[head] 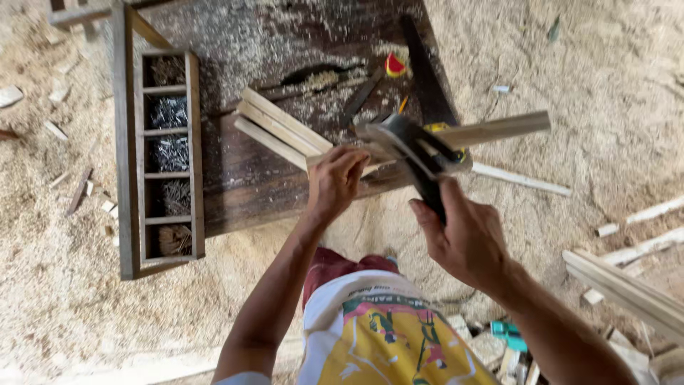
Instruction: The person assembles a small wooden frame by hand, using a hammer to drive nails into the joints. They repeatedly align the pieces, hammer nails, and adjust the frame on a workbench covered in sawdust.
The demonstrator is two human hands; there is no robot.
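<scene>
Long pale wooden strip [491, 130] lying across dark sawdust-covered wooden tabletop [242, 178] edge, left hand [333, 182] pressed down gripping it, right hand [467, 239] closed around black-handled power cutter [417, 153] over the strip, nail tray [167, 153] at left.

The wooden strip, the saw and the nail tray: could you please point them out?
wooden strip [499, 129], head view, its free end.
saw [412, 145], head view, blade.
nail tray [193, 142], head view, right wall.

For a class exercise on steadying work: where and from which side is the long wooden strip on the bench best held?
Grip the wooden strip near its bench end, from above, as the left hand does. That end rests on the workbench; the far end overhangs, and the power tool in the right hand sits mid-length.
</scene>
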